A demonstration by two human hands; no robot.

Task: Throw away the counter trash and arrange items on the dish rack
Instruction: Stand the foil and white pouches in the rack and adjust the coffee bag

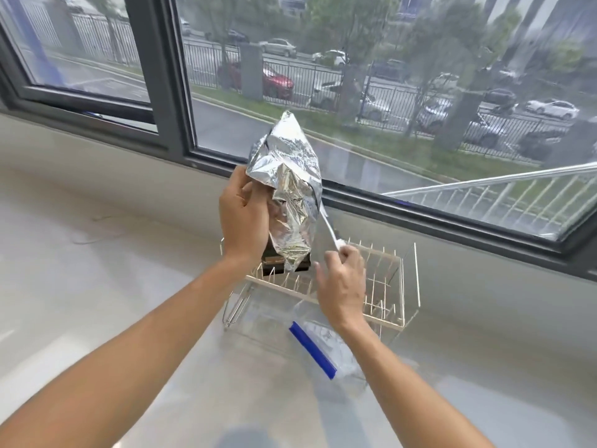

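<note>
My left hand [244, 215] grips a crumpled silver foil bag [290, 185] and holds it upright above the left end of the white wire dish rack [392, 299]. My right hand [340, 279] pinches the end of a thin white utensil [329, 229] whose far end is hidden behind the foil. A clear zip bag with a blue seal strip [311, 349] lies on the counter in front of the rack, partly under my right wrist. A dark object [271, 265] shows just under the foil, in the rack's left end.
The pale grey counter [113, 286] runs along a large dark-framed window [171, 92]. A metal wire handle [234, 307] hangs at the rack's left front corner. The raised sill ledge [97, 156] stands behind the rack.
</note>
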